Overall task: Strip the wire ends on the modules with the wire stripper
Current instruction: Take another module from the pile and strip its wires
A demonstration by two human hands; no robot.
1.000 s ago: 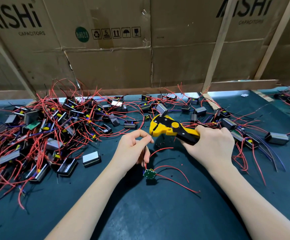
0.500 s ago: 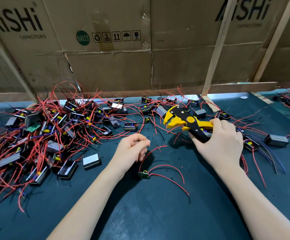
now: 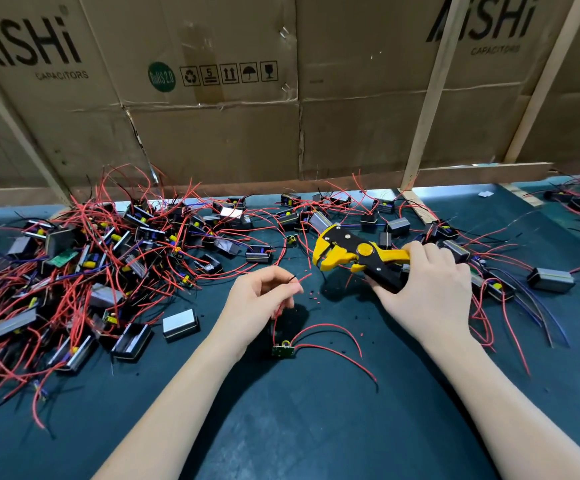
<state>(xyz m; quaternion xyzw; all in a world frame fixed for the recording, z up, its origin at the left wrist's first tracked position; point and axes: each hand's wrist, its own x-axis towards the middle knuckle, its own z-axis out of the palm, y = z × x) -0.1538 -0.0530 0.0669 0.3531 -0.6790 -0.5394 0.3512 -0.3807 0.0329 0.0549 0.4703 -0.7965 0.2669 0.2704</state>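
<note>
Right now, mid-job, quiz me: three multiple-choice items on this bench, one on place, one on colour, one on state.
1. Where does the big pile of modules lie?
A. left of the hands
B. between the forearms
C. on the cardboard

2. What colour is the small board below the left hand?
A. white
B. green
C. orange

3. What does the right hand grip?
A. nothing
B. a silver case
C. the wire stripper

Answers:
1 A, the tangle fills the mat's left side.
2 B, it shows green among red leads.
3 C, fingers wrap its handles.
</note>
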